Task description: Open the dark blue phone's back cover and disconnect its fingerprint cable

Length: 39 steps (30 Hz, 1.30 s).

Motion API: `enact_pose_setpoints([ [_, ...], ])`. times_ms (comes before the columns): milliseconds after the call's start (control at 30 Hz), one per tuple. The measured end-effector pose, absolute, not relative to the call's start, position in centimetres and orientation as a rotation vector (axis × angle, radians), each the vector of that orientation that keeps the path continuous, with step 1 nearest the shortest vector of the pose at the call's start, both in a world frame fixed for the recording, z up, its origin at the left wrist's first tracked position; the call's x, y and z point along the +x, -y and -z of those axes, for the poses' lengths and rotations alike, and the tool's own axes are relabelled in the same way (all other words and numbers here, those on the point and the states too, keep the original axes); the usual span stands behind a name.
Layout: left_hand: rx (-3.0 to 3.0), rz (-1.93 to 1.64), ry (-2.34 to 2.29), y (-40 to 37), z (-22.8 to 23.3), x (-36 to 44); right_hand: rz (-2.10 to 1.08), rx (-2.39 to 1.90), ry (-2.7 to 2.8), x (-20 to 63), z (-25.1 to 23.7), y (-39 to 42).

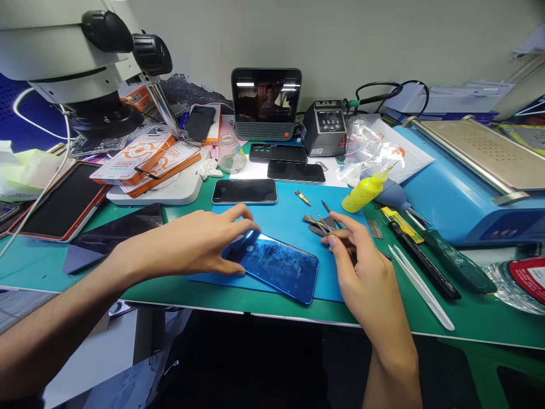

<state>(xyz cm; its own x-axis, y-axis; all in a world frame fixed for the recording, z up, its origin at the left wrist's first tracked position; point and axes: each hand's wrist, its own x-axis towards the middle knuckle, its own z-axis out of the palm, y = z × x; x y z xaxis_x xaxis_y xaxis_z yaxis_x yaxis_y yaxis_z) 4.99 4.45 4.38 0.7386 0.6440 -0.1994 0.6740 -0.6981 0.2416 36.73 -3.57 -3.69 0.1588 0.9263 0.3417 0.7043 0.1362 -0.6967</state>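
Observation:
A glossy blue phone, back side up, lies slanted on the light-blue mat. My left hand grips its left end, thumb at the near edge and fingers at the far edge. To the right of the phone, my right hand pinches what look like thin metal tweezers, pointing left and away. Near their tips are a small gold-and-dark part and a dark flat piece. Farther back lies another small gold part. My right fingers partly hide the tool.
Behind the mat lie a dark phone, a glass jar and a screen device. At right are a yellow bottle, white tweezers, a green-handled tool and a blue heating machine. A microscope overhangs the left.

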Motion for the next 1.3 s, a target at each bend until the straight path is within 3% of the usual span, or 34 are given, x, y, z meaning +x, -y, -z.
enact_pose_setpoints([
  [433, 2.392, -0.069, -0.912, -6.4, -5.6, 4.0, -0.359, -1.632, 1.538, 36.8, 3.6, 3.6],
  [900, 2.149, -0.674, -1.132, -7.0, -3.8, 2.2, -0.385, -1.658, 1.484, 36.8, 3.7, 3.4],
  [1300, 1.962, -0.767, -1.247, -6.2, -0.8, 0.8, -0.325, -1.682, 1.521, 37.4, 4.0, 3.2],
])
